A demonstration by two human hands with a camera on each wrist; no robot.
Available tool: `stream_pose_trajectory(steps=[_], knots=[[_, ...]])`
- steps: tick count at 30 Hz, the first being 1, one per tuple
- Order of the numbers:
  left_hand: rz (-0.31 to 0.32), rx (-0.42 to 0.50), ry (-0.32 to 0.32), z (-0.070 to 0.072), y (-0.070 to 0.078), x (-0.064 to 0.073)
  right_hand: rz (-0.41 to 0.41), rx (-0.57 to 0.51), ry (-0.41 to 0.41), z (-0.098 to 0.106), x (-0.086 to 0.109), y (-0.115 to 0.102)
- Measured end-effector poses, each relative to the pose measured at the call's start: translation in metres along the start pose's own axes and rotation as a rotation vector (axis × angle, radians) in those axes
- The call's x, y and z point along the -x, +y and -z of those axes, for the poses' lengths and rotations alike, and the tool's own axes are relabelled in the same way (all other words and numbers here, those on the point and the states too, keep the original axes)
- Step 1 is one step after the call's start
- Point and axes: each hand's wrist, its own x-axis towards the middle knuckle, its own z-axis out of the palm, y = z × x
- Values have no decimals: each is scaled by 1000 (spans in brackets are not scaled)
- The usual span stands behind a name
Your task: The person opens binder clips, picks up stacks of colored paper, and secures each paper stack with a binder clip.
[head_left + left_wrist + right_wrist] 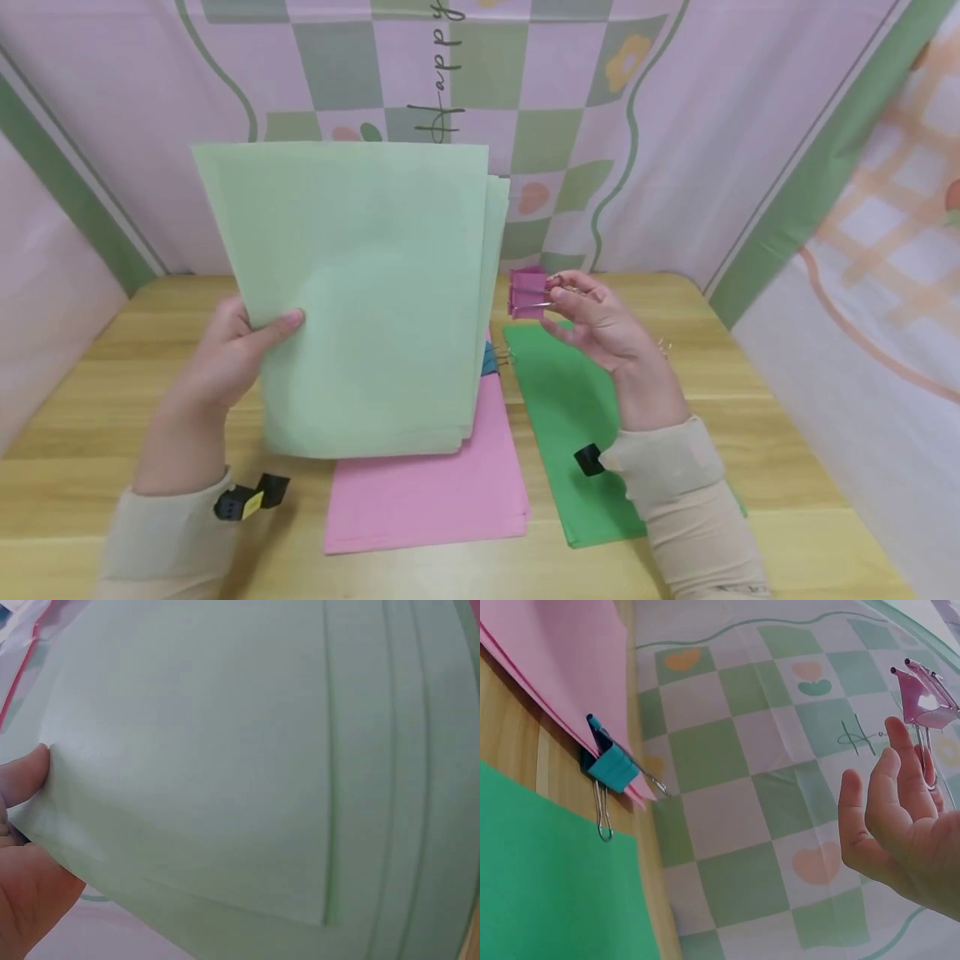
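My left hand (225,358) grips a stack of pale green paper (367,292) by its left edge, thumb in front and the other fingers hidden behind. The stack is raised above the table, and its sheets are fanned unevenly along one side in the left wrist view. To its right, my right hand (611,333) pinches a pink binder clip (528,295) by its wire handles. The clip is apart from the paper. Below the raised stack lies pink paper (427,504) with a teal binder clip (613,769) on its far end.
A stack of green paper (555,417) lies on the wooden table (780,475), partly under my right forearm. Silver wire loops (664,346) show beyond my right wrist. A patterned curtain (487,67) hangs behind the table's far edge.
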Motion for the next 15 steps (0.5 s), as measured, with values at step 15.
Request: stream_pose_trajectory(steps=[15], knots=[[-7, -24, -32, -5, -6, -5, 2, -11, -15, -12, -2, 7]])
